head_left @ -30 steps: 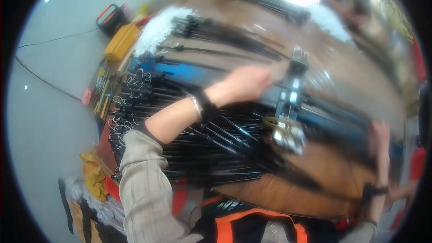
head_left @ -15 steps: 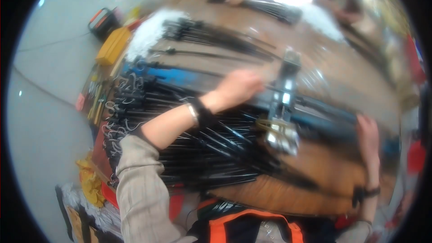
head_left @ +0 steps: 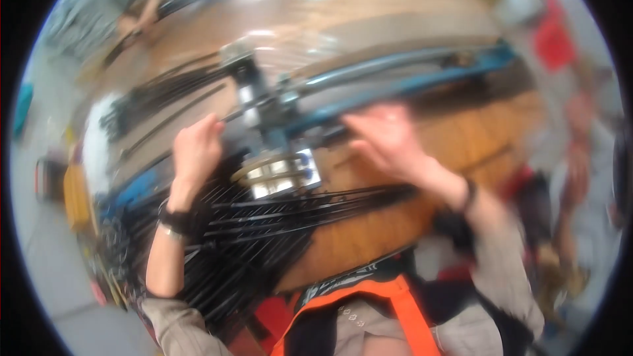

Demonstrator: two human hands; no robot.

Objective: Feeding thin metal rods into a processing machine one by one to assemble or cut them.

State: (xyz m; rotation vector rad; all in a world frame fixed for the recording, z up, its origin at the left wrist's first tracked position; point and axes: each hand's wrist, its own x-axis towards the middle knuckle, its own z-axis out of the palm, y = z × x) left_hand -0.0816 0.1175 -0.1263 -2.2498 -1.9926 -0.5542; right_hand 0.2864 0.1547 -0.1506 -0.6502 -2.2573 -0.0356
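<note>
My left hand (head_left: 198, 148) is closed, pinching what looks like a thin dark rod (head_left: 232, 116) just left of a metal clamping device (head_left: 254, 92); blur hides the exact grip. That device sits on a long blue metal bar (head_left: 409, 89), with a grey tube (head_left: 369, 71) running along its far side. On the device's near side is a shiny metal block (head_left: 280, 178) with a tan hose looped over it. My right hand (head_left: 389, 138) hovers over the near edge of the blue bar, fingers spread, with nothing in it.
Many black rods (head_left: 231, 231) lie piled on the wooden table (head_left: 369, 231) in front of me. More dark rods (head_left: 175, 82) lie farther back at left. A yellow box (head_left: 78, 194) stands at the left edge. Another person (head_left: 115, 13) works at the far left.
My view has swung to the right, so the table and device appear farther left. My right hand has come from the bar's right end back toward the device. The left stays closed beside it.
</note>
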